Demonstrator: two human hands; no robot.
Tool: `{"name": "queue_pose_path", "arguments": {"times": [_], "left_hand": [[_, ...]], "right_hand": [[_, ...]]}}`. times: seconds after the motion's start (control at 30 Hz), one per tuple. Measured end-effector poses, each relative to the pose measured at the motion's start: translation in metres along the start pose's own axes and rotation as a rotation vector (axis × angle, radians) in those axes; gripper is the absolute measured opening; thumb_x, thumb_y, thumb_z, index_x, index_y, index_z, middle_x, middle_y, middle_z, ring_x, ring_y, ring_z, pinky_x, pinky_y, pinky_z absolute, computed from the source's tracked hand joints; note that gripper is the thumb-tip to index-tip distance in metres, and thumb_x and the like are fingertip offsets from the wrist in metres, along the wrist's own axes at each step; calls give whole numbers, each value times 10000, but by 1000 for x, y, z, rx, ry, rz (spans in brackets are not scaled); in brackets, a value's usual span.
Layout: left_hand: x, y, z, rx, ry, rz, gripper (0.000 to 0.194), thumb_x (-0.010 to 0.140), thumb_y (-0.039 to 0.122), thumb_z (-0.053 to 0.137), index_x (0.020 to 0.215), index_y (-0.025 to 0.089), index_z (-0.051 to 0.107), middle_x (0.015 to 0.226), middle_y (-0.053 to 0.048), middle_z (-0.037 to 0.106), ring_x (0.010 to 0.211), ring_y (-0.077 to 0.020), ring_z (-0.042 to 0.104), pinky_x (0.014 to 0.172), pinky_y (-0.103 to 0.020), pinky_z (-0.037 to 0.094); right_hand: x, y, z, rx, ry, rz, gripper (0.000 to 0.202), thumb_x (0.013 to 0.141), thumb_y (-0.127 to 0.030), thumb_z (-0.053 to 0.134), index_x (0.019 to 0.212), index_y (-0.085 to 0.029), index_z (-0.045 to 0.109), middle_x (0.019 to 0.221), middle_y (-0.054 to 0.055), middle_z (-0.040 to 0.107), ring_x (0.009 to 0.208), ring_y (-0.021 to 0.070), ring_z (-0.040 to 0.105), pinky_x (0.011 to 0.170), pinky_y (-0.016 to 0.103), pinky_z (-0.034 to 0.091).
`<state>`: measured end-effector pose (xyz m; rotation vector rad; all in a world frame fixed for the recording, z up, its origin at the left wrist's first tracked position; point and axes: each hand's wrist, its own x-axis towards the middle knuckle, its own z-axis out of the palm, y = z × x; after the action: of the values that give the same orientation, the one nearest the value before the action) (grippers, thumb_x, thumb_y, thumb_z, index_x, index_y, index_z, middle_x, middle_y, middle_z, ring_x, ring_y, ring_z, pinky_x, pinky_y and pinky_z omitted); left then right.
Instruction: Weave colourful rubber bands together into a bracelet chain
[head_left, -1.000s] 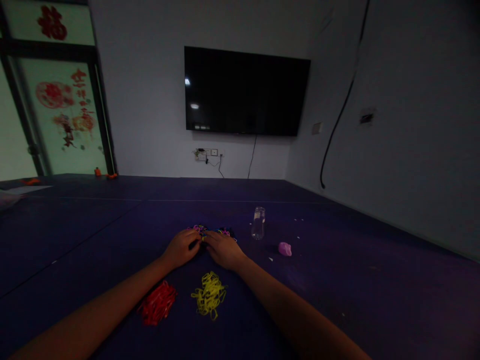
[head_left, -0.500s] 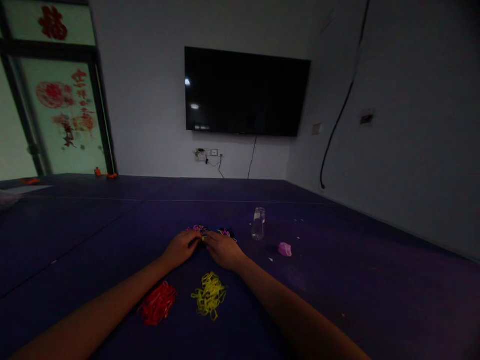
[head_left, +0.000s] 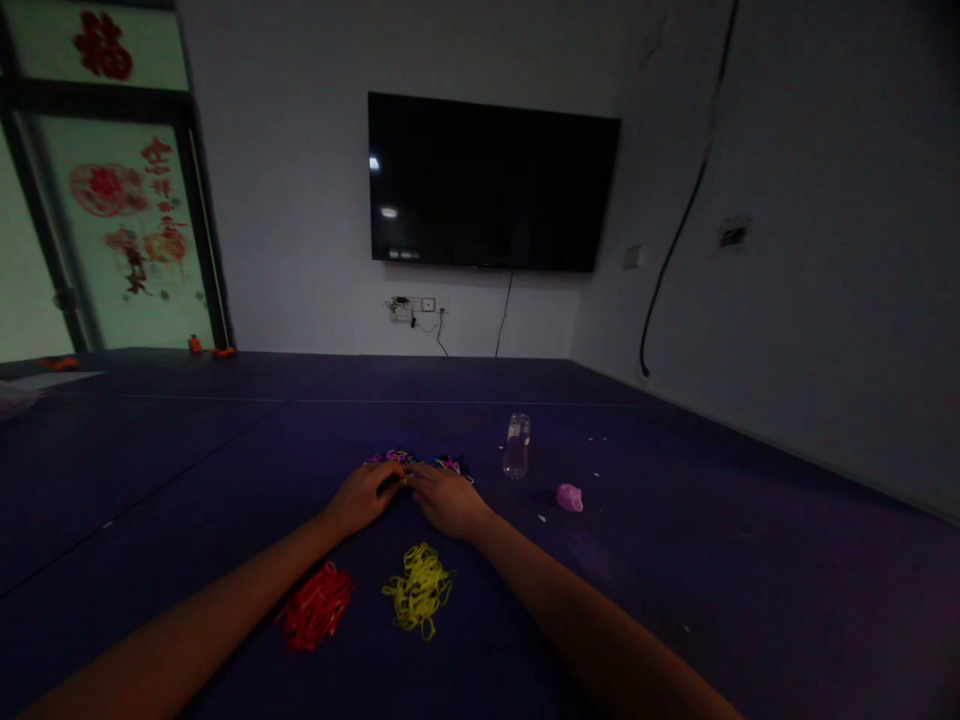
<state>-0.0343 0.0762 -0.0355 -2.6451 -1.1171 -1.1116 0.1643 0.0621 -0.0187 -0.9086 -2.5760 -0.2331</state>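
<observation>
My left hand (head_left: pixel 366 497) and my right hand (head_left: pixel 448 502) meet at the near side of a mixed pile of small coloured rubber bands (head_left: pixel 454 465), partly hidden behind them. A bit of a yellow rubber band (head_left: pixel 406 480) shows between the fingertips of both hands, which are closed around it. Nearer to me, between my forearms, lie a heap of red rubber bands (head_left: pixel 319 606) on the left and a loose heap of yellow rubber bands (head_left: pixel 420 590) on the right.
A clear jar (head_left: pixel 517 447) stands right of the mixed pile on the dark purple table (head_left: pixel 225 450). Beyond it lies a crumpled pink piece (head_left: pixel 569 497), with small white scraps around. Orange items (head_left: pixel 195 344) sit at the far left edge. A television (head_left: pixel 495 185) hangs on the wall.
Almost nothing differs. My fingers shift very slightly at the mixed pile, and the view moves a touch; the red and yellow heaps stay as they were.
</observation>
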Motion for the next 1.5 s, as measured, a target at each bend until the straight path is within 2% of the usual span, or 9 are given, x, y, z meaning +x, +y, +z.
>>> {"name": "queue_pose_path", "arguments": {"times": [0.43,0.6,0.93,1.23,1.5], "left_hand": [[0,-1,1,32,32,21,126,904,299,523,911,202,603,890,-23,692,843,-178,642,778,-287,484],[1,-2,1,68,35,88,180,915,330,514,889,193,628,848,-40,694,799,-186,638,749,-296,468],[2,-2,3,132,-15,176,386,972,346,386,669,175,555,654,-24,605,657,-158,574,660,-272,417],[1,3,1,99,-89,167,337,968,308,410,699,179,566,680,-25,615,691,-158,584,702,-278,425],[2,5,1,110,-87,160,285,951,269,460,701,172,555,681,-29,613,690,-168,592,685,-272,421]], "right_hand": [[1,0,0,14,-12,0,316,904,-163,403,1186,-208,541,1356,72,488,1142,187,529,960,339,432],[2,1,2,29,-1,-3,312,900,-168,413,1186,-198,535,1346,82,503,1162,186,520,972,336,425],[1,1,2,44,-5,32,258,905,-204,436,1128,-177,563,1312,110,537,1135,202,544,967,360,422],[2,2,3,33,4,36,225,928,-227,421,1086,-166,568,1204,117,598,1099,206,558,915,340,444],[2,-2,-1,-16,-12,97,203,927,-231,407,1028,-157,566,1087,111,627,980,210,594,816,317,461]]}}
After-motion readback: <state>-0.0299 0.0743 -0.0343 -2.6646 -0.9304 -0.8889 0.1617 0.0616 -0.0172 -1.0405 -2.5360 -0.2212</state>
